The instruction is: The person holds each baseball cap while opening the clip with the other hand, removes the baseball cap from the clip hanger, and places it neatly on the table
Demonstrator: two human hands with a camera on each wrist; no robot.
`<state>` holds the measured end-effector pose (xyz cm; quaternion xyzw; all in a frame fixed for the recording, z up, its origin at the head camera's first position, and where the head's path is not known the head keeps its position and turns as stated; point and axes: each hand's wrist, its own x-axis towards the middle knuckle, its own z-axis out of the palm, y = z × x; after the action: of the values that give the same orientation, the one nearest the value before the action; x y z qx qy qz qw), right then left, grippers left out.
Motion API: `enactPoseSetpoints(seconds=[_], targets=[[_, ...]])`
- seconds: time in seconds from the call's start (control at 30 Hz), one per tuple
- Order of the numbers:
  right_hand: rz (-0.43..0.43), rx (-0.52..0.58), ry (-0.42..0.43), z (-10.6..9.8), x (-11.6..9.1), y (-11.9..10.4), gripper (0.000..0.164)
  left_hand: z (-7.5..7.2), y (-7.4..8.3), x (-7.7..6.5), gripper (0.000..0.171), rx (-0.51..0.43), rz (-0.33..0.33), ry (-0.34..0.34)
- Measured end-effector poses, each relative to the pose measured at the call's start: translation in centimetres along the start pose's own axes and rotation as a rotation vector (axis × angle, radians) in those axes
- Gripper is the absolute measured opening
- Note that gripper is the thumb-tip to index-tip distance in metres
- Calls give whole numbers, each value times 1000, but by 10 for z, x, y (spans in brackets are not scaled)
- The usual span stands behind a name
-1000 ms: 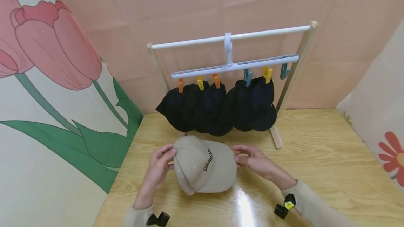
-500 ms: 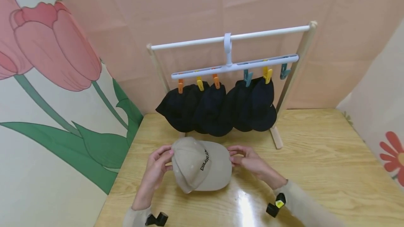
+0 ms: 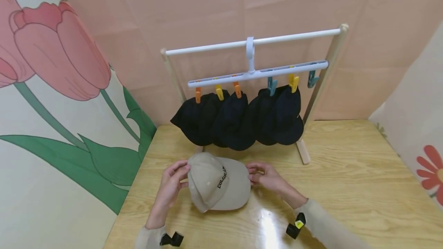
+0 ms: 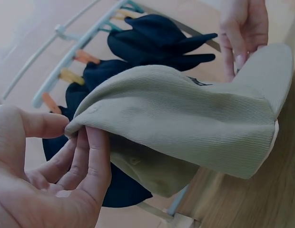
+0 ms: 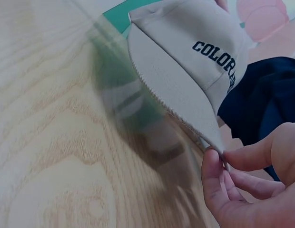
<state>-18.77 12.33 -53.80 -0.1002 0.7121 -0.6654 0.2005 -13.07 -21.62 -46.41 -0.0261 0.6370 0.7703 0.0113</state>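
A beige baseball cap (image 3: 207, 180) with dark lettering on its front is held between both hands over the table, brim toward the right. My left hand (image 3: 172, 183) pinches the back edge of the crown; in the left wrist view the thumb lies outside and the fingers (image 4: 97, 152) reach under the cloth. At the other end my right hand (image 3: 266, 178) pinches the brim's edge between thumb and fingers, which the right wrist view shows close up near the brim (image 5: 171, 80). Behind it, several dark caps (image 3: 238, 122) hang in an overlapping row.
A light blue hanger (image 3: 254, 74) hangs from the white bar (image 3: 214, 46) of a small wooden-legged rack. Coloured clips hold the dark caps; the rightmost teal clip (image 3: 313, 79) carries nothing. Under it all is a wood-grain table (image 3: 346, 180), with a tulip-printed panel (image 3: 69, 53) on the left.
My right hand has moved left, and the cap has shifted slightly left with it. Both hands keep their pinch; the left has hardly moved. The rack and hanging caps stay the same.
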Motion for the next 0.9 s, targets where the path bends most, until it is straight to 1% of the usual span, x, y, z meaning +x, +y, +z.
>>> enactPoseSetpoints(seconds=[0.1,0.27,0.43,0.57,0.73,0.83,0.9], targets=[[1,-7,6,0,1,2,43,-2,-3,1,18,10,-27,9],[-4,-34,25,1,2,6,42,-6,-9,5,24,36,-63,20],[-5,-39,35,2,6,10,40,-9,-12,9,27,59,-81,26],[-9,-38,18,3,8,14,40,-11,-14,10,30,68,-91,27],[-6,-43,19,8,10,18,41,-11,-16,10,34,105,-111,49],[-13,-74,40,11,11,21,42,-11,-17,11,35,128,-117,57],[-23,-117,53,12,12,23,43,-11,-18,10,36,138,-115,61]])
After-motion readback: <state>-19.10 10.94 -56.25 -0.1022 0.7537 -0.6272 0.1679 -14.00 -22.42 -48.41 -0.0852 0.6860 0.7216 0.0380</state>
